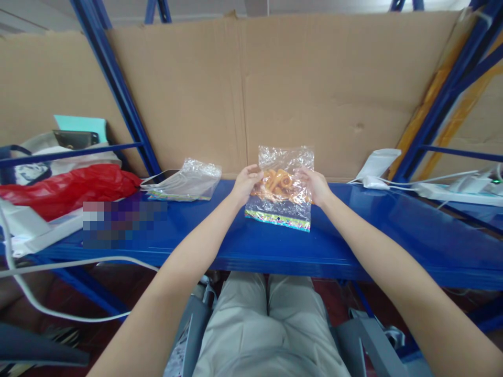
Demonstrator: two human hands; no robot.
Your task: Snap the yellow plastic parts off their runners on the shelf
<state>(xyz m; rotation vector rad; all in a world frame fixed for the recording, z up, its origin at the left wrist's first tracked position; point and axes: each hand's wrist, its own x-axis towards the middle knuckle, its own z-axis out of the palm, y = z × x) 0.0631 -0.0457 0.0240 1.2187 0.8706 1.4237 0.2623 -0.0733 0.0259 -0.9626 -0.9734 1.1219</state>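
Observation:
Both of my hands hold up a clear plastic bag (283, 209) with a colourful strip along its lower edge, just above the blue shelf (353, 230). Orange ring-shaped pieces (277, 182) show inside it. My left hand (245, 183) pinches the bag's left side and my right hand (316, 186) pinches its right side. The fingers of both hands are closed on the plastic.
A stack of empty clear bags (186, 180) lies on a phone at the left. Further left are a red plastic bag (66, 188) and white cables. At the right lie a white pouch (379, 163) and a power strip (451, 192). Cardboard lines the back.

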